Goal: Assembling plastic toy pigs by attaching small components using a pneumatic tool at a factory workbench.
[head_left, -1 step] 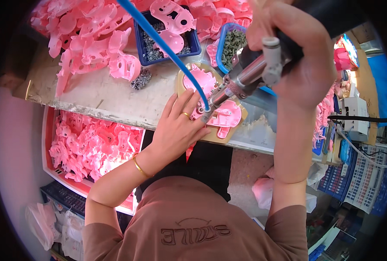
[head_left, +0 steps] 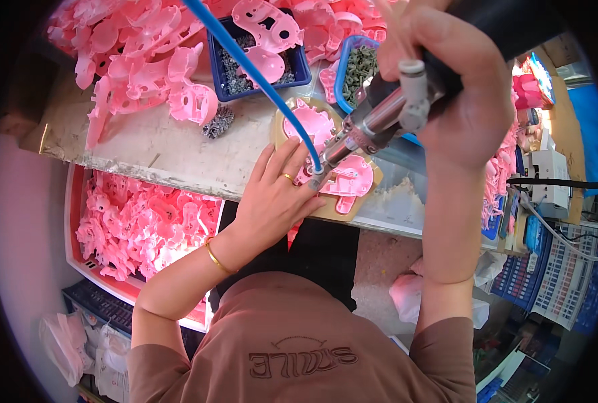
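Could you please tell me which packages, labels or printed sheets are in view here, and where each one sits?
Printed sheets: lower right, below the bench, blue-and-white gridded pages, stacked.
Plastic bags: lower left, on the floor, clear, crumpled.
Pink bag: beside the right forearm, crumpled.
No screens show.

Your right hand wraps the grey metal pneumatic screwdriver, so its grip is covered, and the black sleeve above runs off the top edge. The driver's tip and your left hand hide part of the pink moulded plastic shell, so you can't see the contact spot. The blue air hose is cut off at the top. The small dark bits in the blue rectangular tray are too tiny to identify.
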Available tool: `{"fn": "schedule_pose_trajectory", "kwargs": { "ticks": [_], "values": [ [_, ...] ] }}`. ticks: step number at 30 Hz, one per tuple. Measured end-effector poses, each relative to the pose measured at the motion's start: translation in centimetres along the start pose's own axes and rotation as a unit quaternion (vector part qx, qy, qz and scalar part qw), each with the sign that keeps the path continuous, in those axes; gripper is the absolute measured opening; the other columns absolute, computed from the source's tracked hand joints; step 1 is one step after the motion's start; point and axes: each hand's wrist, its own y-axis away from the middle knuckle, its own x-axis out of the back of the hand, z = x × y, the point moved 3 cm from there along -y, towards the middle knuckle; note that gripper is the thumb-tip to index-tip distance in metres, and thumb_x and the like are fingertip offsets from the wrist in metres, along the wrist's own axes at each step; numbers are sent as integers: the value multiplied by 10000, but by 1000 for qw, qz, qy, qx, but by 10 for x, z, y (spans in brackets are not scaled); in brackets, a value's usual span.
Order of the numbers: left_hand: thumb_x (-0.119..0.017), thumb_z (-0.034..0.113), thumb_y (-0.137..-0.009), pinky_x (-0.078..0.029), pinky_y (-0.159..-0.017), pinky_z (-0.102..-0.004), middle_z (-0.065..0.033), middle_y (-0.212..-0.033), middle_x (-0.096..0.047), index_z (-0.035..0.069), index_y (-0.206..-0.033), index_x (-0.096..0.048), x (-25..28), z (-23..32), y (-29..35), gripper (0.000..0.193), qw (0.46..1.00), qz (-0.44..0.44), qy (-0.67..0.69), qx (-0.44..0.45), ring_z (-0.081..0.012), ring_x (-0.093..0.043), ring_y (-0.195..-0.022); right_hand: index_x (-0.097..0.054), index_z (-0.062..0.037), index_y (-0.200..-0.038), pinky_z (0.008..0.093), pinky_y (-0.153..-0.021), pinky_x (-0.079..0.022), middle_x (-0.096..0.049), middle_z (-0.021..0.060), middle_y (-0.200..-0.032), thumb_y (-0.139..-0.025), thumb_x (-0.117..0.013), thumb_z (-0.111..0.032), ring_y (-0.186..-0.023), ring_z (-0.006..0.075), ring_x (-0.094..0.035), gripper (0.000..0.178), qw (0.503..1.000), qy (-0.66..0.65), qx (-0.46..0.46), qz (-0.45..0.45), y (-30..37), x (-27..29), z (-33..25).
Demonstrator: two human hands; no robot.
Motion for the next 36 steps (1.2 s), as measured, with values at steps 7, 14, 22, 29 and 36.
{"fn": "schedule_pose_trajectory", "kwargs": {
  "ticks": [7,14,22,29,36],
  "values": [
    [-683,394,-859,-318,-1123,-511,-157,-1490,-413,220,-1273,-615,4,1,2,454,1000,3,2,-6,-330,-371,-1381,-350,65,-1335,259,-427,-415,-583,93,-650,-739,-612,30,-470,157,-542,652,999,52,0,1,11,-11,2],
    [-693,382,-853,-317,-1125,-523,-172,-1517,-381,227,-1242,-625,-3,1,0,424,1000,-3,-6,-12,-340,-363,-1389,-568,9,-1095,236,-546,-459,-612,73,-714,-868,-606,-23,-534,126,-572,232,986,128,92,-55,2,7,-4],
    [-674,228,-871,-409,-1026,-499,-169,-1320,-556,72,-962,-638,20,-7,-14,185,994,25,102,4,-339,-470,-1278,-580,1,-1018,234,-718,-451,-614,91,-780,-949,-546,-61,-640,105,-545,99,748,441,466,-174,-27,19,-32],
    [-665,91,-757,-438,-828,-360,-65,-965,-620,78,-759,-708,33,-12,-50,45,999,-20,12,-23,-247,-553,-1002,-574,0,-1047,239,-656,-452,-604,132,-806,-944,-545,-50,-625,106,-523,118,790,367,437,-225,-20,27,-22],
    [-672,85,-717,-447,-828,-343,-39,-952,-622,105,-773,-732,27,-2,-58,85,997,-32,-48,-58,-216,-564,-1006,-550,67,-1137,216,-578,-436,-609,122,-776,-897,-591,-65,-590,117,-535,277,960,201,194,5,-3,5,-25]
  ]
}}
